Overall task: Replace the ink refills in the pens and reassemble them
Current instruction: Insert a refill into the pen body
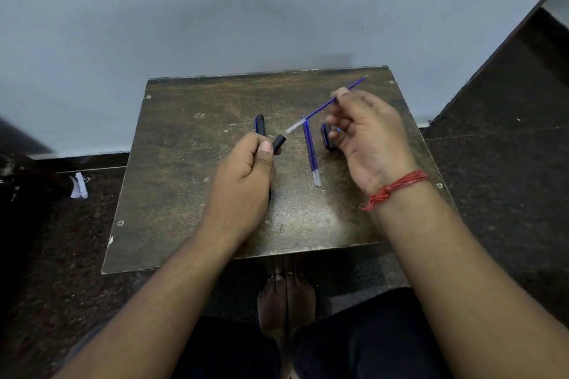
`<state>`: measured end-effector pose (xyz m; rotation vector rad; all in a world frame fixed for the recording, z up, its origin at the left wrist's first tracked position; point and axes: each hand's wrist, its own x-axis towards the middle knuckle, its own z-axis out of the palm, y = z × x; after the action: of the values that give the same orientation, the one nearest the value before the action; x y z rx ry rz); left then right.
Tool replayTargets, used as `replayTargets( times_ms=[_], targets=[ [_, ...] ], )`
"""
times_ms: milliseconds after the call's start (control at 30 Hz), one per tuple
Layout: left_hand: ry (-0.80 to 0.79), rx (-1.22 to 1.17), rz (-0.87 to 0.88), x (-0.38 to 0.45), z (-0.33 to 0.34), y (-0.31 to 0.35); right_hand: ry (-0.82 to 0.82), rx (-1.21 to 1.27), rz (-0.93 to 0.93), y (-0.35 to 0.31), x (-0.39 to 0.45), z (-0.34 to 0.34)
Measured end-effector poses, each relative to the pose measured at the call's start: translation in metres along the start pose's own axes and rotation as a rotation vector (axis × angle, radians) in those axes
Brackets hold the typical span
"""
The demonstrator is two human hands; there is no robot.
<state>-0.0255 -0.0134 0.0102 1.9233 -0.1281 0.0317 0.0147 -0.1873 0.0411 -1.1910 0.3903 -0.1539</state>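
Note:
My left hand (246, 172) grips a black pen barrel (278, 143), its open end pointing up and to the right. My right hand (369, 138) pinches a blue ink refill (323, 107) by its upper part. The refill's clear lower end sits just outside the barrel's mouth. Two more blue refills (311, 152) lie side by side on the small brown table (184, 163). A second black pen (260, 124) lies behind my left hand. Another dark pen part (326, 135) lies partly hidden under my right fingers.
The table stands against a pale wall on a dark speckled floor. A crumpled white scrap (78, 186) lies on the floor to the left. A person's bare feet (286, 295) rest under the table's near edge.

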Motion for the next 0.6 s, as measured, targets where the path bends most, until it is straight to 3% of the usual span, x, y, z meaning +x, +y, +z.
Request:
replayTargets(
  times_ms=[100,167,267,433,600],
  targets=[
    [-0.005,-0.003,-0.008,0.000,0.000,0.000,0.101,0.085,-0.023,-0.006,0.009,-0.014],
    [-0.007,-0.028,-0.022,0.000,-0.001,-0.001,0.155,0.010,-0.053,-0.007,0.016,-0.023],
    [-0.010,-0.049,-0.039,0.001,-0.001,-0.002,0.220,-0.343,-0.149,-0.006,0.027,-0.038],
    [-0.010,-0.041,-0.036,0.001,-0.001,-0.003,0.187,-1.081,-0.322,-0.002,0.033,-0.052],
    [-0.007,-0.047,-0.036,0.000,-0.002,-0.001,0.112,-1.377,-0.314,0.005,0.035,-0.050]
  ],
)
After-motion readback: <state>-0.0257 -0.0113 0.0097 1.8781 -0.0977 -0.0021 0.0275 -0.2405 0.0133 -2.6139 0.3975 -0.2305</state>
